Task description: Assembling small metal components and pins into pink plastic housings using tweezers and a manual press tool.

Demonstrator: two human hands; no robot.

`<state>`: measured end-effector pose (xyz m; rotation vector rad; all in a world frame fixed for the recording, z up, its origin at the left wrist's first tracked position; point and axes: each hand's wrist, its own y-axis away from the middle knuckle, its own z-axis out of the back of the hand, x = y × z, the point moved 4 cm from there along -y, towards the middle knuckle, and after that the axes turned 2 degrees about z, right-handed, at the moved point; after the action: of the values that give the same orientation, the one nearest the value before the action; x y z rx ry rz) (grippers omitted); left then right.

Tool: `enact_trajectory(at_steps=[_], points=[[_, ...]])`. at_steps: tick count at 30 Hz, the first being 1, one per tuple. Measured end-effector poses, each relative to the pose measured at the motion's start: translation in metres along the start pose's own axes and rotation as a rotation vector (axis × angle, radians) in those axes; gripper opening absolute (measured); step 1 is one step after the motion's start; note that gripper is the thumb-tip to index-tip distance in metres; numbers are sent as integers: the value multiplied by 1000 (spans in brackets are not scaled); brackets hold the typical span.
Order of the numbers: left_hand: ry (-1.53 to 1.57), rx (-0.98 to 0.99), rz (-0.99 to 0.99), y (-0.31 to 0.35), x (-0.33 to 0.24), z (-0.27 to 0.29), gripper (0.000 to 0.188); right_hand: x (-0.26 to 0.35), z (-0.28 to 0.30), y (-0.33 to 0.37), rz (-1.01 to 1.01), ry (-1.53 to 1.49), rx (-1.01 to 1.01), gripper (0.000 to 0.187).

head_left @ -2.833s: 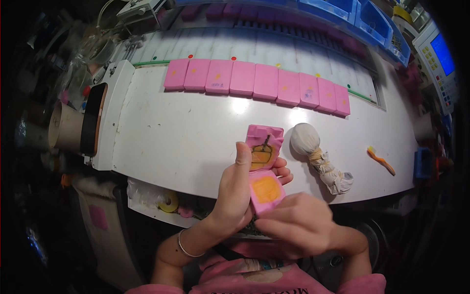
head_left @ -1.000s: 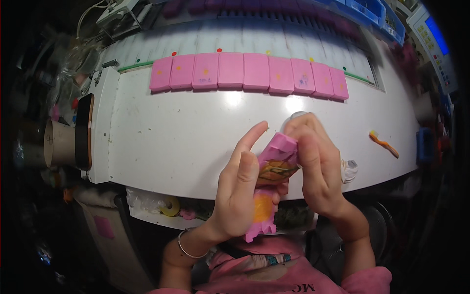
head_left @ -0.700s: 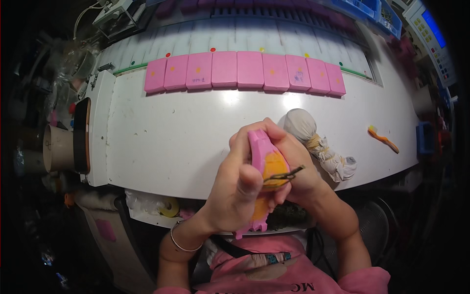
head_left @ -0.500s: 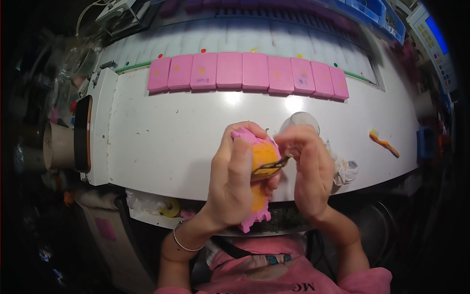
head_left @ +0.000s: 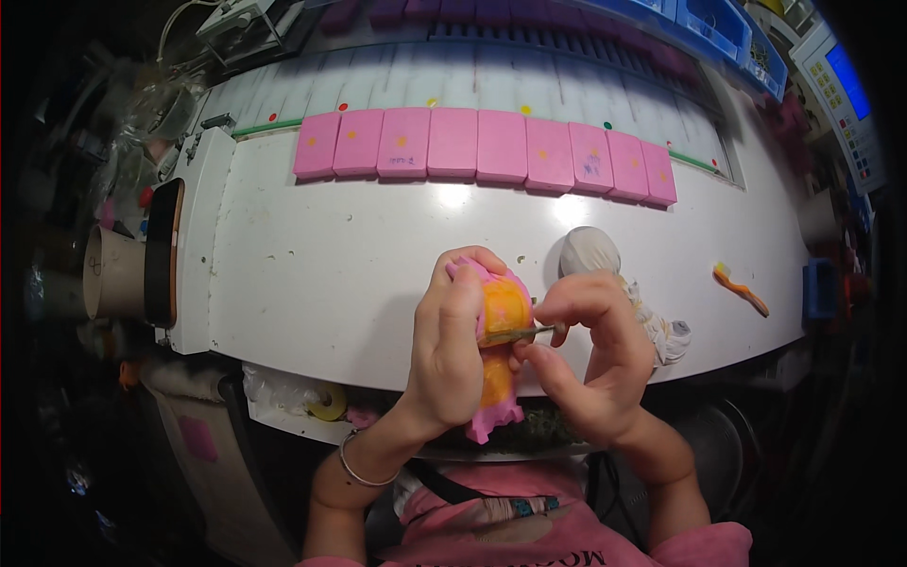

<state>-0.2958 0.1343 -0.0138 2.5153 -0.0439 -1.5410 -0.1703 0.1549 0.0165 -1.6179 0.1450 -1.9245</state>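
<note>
My left hand (head_left: 452, 340) is closed around a soft pink-and-orange rubber mould (head_left: 504, 307), held upright above the table's front edge. The mould has a ragged pink border and an orange inner face. Across its middle runs a thin, dark olive-coloured piece (head_left: 515, 335), sticking out to the right. My right hand (head_left: 600, 354) has its fingers curled around the outer end of that piece, thumb below and index finger above. Part of the grip is hidden behind the fingers.
A row of pink blocks (head_left: 453, 142) stands along the back of the white table (head_left: 283, 312). Right of my hands lies a whitish cloth-wrapped bundle (head_left: 590, 253), then an orange toothbrush (head_left: 742, 290). A phone-like dark slab (head_left: 162, 253) and beige cup (head_left: 113, 271) are at the left.
My right hand has come slightly down, and its fingers have spread a little from their tighter curl. The thin piece now looks straighter and flatter. My left hand still grips the mould.
</note>
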Motion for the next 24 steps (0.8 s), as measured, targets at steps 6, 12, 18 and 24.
enact_trajectory(at_steps=[6, 12, 18, 24], points=[[-82, 76, -2, 1, -1, -6, 36, -3, -3, -17, 4, -6, 200, 16], [-110, 127, 99, 4, -3, -1, 41, -11, -4, -12, -153, -62, 156, 10], [-265, 134, 140, 0, -1, 3, 57, -24, -13, -5, -270, -242, 93, 10], [-335, 203, 222, -1, -11, 7, 53, -21, -17, 1, -455, -454, 106, 7]])
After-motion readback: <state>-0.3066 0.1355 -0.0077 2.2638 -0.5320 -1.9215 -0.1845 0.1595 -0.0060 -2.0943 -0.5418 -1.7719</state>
